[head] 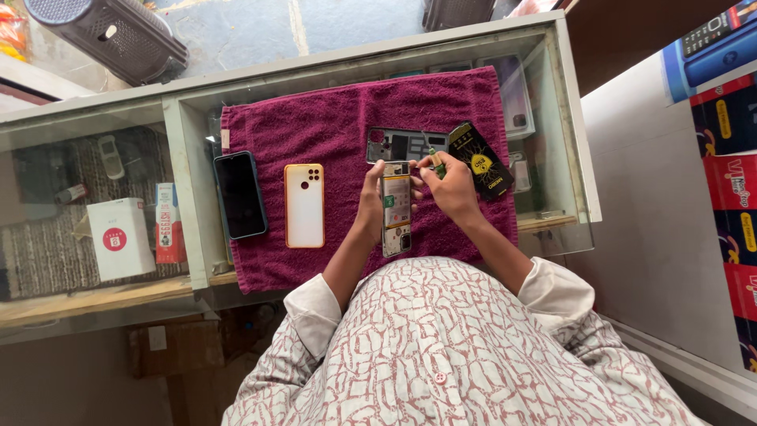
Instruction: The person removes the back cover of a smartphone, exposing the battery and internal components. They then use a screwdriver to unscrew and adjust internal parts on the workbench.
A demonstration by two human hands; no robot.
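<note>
I hold an opened phone (396,209) up in my left hand (372,203), and my fingers (379,169) are wrapped tight around its long side. Its back is off, so I can see the parts inside, with a green patch in the middle. The phone stands up on its end, just above the purple towel (331,118) that lies on the glass table (177,126). My right hand (451,185) is next to the top of the phone, and its fingers pinch a small green tool (436,162). The tip of the tool is near the top edge of the phone, but I cannot tell if it touches. On the towel behind my hands lies a dark phone back cover (404,144) with holes in it. Right beside it, to the right, lies a black packet (481,160) with yellow print, tilted. To the left of my hands lies a white phone case (304,205) with an orange rim, flat on the towel. Next to that, at the towel's left edge, lies a black phone (240,195) with a dark screen. Under the glass I see a white box (121,237) with a red dot.
</note>
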